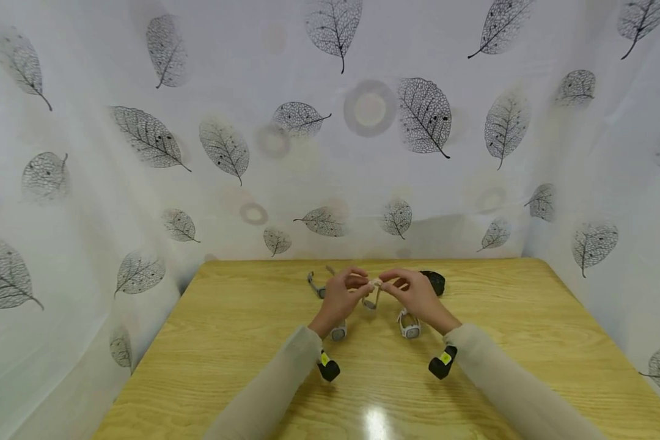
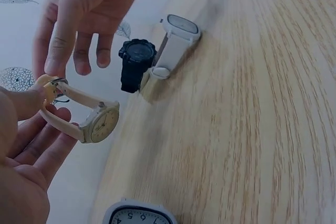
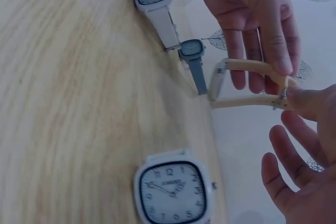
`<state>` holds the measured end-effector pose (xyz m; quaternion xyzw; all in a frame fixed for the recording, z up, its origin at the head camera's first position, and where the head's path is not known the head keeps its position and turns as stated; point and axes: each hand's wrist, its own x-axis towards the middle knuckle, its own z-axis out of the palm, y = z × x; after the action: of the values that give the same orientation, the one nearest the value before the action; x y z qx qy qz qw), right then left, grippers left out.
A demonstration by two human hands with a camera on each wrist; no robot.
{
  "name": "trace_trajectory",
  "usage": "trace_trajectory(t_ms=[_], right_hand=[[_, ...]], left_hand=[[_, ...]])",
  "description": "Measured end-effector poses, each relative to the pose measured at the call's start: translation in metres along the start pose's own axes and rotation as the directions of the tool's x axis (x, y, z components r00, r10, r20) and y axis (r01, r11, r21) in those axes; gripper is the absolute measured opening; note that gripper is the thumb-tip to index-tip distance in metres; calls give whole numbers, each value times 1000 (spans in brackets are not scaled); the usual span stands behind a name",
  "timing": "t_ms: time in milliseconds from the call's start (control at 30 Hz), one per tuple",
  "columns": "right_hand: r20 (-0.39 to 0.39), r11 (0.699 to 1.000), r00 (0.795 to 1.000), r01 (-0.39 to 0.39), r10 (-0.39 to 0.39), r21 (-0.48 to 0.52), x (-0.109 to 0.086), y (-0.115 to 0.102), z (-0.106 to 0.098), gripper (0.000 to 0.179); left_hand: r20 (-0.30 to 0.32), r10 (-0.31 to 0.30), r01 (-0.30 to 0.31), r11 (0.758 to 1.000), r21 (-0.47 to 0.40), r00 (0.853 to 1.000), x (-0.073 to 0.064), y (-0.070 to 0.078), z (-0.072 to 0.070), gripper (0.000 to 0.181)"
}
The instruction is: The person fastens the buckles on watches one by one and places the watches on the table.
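Both hands hold a cream wristwatch up over the back of the table, its strap looped and its round dial hanging lowest. Thumb and fingers of my left hand pinch the strap end by the buckle. Opposite it, my right hand pinches the strap at the same buckle. In the right wrist view the two thumbs nearly meet there. Part of the strap end is hidden under the fingertips.
White square-faced watches stand on the wooden table: one below the left hand, another below the right. A grey-blue watch lies back left; a black watch sits behind the right hand. A leaf-patterned curtain surrounds the table.
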<state>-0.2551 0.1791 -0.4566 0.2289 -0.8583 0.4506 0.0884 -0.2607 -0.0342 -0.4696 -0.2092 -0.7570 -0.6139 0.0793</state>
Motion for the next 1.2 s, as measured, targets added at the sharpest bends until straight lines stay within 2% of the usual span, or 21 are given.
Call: trace_trajectory(t_ms=[233,433,700,1067,1200], right_hand=[[-30,1000,999,10,-10,0,-4,3,9,36],[-45,1000,999,29,-29,4,-5,1,12,35],[-20,999,999,33,-33,4,-3,-1,11,34],[-10,1000,1000,25,-25,-11,-4,-1,12,29],[-2,999,999,39,-39,-5,-3,-2,13,28]], left_hand=[[-20,-52,52,999,-15,998,1,6,-1,25],[-16,-67,66,997,-46,998,2,6,0,25],[-23,-90,88,993,-84,996,2,2,1,25],[-42,-60,53,987,-151,997,1,0,6,23],[-35,-71,64,985,-163,997,1,1,7,22]])
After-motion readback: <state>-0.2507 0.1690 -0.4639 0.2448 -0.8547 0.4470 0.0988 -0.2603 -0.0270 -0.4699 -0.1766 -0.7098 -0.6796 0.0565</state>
